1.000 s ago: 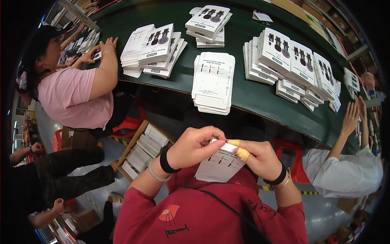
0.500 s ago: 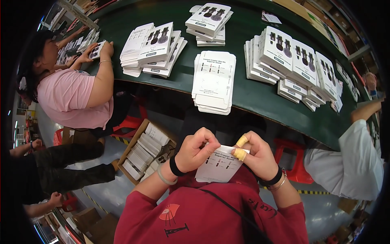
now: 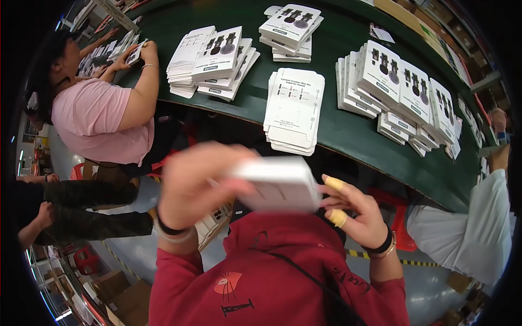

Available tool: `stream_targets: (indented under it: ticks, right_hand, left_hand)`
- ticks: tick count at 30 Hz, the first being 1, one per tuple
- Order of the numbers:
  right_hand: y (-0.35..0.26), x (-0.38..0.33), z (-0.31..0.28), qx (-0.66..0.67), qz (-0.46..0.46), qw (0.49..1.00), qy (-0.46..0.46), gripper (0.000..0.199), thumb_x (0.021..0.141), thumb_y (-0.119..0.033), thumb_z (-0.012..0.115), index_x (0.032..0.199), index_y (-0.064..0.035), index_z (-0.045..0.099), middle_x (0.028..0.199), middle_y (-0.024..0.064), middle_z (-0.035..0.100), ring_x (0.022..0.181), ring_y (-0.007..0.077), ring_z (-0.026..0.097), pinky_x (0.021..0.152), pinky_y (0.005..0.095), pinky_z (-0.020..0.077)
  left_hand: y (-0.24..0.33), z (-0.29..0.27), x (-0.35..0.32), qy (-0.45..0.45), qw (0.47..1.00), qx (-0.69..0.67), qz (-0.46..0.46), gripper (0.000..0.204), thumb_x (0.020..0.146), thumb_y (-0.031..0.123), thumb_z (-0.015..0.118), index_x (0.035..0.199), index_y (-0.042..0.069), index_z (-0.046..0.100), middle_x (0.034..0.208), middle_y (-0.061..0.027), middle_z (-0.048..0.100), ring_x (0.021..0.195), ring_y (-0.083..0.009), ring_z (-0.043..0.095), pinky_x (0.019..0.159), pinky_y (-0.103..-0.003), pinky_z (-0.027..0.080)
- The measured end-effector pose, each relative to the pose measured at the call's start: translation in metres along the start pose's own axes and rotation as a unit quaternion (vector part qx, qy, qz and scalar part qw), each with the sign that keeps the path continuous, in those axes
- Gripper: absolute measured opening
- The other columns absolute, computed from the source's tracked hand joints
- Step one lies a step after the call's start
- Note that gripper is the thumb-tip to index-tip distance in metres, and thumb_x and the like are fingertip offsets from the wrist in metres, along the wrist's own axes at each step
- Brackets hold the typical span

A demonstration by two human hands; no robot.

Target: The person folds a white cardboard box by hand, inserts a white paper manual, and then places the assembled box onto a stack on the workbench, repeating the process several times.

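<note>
White flat carton (image 3: 274, 185), blurred, held up close in front of the chest, above the red shirt (image 3: 272, 277). Gripped on its left end by the left hand (image 3: 193, 187), fingers closed around it; right end touched by the right hand (image 3: 353, 209), fingers half spread, yellow tape on two fingertips (image 3: 338, 217). Beyond, on the green bench (image 3: 348, 125), a stack of the same white cartons (image 3: 293, 111), more stacks to both sides. At left, a person in pink shirt (image 3: 100, 119) leaning on the bench.
</note>
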State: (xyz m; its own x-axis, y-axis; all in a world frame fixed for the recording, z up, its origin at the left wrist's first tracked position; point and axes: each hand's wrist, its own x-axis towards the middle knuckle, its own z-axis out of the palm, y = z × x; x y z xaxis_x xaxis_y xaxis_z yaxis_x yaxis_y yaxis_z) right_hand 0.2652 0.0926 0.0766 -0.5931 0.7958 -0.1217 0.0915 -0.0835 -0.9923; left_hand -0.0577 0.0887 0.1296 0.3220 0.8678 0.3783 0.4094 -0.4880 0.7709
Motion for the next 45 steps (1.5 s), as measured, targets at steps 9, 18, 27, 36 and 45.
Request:
stream_targets:
  ticks: [9,18,27,36,45]
  right_hand:
    - [0.028,0.007,0.009,-0.087,0.003,0.993,-0.083,0.032,0.096,-0.007,0.063,0.127,0.0,0.064,0.11,0.0129,0.073,0.096,0.0199,0.072,0.085,0.0289,0.0559]
    - [0.029,0.016,0.008,-0.123,0.009,0.987,-0.102,0.03,0.097,-0.01,0.061,0.125,-0.0018,0.066,0.105,0.0125,0.074,0.091,0.0223,0.072,0.082,0.0317,0.0565]
    - [-0.035,0.061,-0.002,-0.234,-0.057,0.968,-0.078,0.026,0.095,-0.007,0.063,0.12,0.0008,0.067,0.105,0.0136,0.074,0.093,0.0215,0.072,0.08,0.0302,0.0559]
    - [0.011,0.136,0.001,-0.398,-0.01,0.9,0.175,0.04,0.095,-0.016,0.065,0.129,0.0034,0.06,0.103,0.0197,0.068,0.082,0.0292,0.068,0.075,0.0348,0.0544]
    - [0.06,0.141,-0.006,-0.449,-0.007,0.871,0.197,0.053,0.089,-0.019,0.07,0.134,0.0028,0.055,0.113,0.0187,0.059,0.077,0.0289,0.062,0.072,0.0366,0.0527]
  left_hand:
    - [-0.154,-0.051,0.064,0.344,0.917,0.161,0.122,0.025,0.091,0.001,0.071,0.116,-0.003,0.069,0.116,-0.0145,0.069,0.102,-0.0211,0.069,0.089,-0.03,0.054]
    - [-0.198,-0.041,0.057,0.282,0.907,0.306,0.058,0.033,0.083,0.007,0.079,0.114,0.006,0.071,0.127,-0.0162,0.065,0.111,-0.0301,0.066,0.095,-0.037,0.053]
    - [-0.153,-0.032,0.049,0.313,0.903,0.287,0.071,0.034,0.085,0.006,0.076,0.118,0.002,0.066,0.112,-0.0141,0.069,0.102,-0.0316,0.066,0.089,-0.04,0.051]
    - [-0.15,0.068,0.043,0.11,0.959,0.129,-0.226,0.045,0.088,0.026,0.076,0.12,-0.002,0.062,0.088,-0.0155,0.062,0.072,-0.0308,0.061,0.066,-0.037,0.051]
    - [-0.159,0.101,0.049,0.145,0.968,0.05,-0.201,0.037,0.089,0.023,0.073,0.115,-0.002,0.061,0.095,-0.0213,0.063,0.086,-0.0411,0.062,0.076,-0.04,0.052]
